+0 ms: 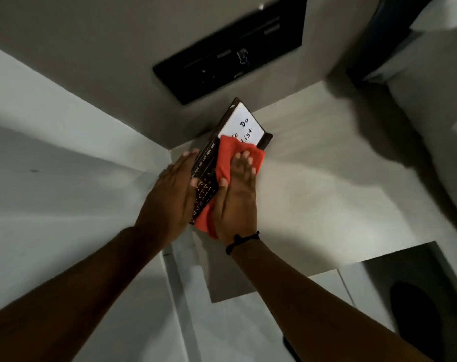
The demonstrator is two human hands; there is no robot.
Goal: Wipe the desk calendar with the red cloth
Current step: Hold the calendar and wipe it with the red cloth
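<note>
The desk calendar (pixel 241 124) is dark brown, with a white "To Do List" panel at its far end and month and date markings along its left side. It stands on a pale desk (pixel 326 178). My right hand (pixel 239 194) presses the red cloth (pixel 228 158) flat against the calendar's face, covering its lower half. My left hand (pixel 169 194) lies along the calendar's left edge, fingers extended and thumb on the date grid, holding it steady. A black cord bracelet circles my right wrist.
A black rectangular panel (pixel 230 48) is set in the wall behind the calendar. A white partition (pixel 52 158) runs along the left. At the lower right, below the desk edge, is a dark round shape (pixel 415 309) on the floor.
</note>
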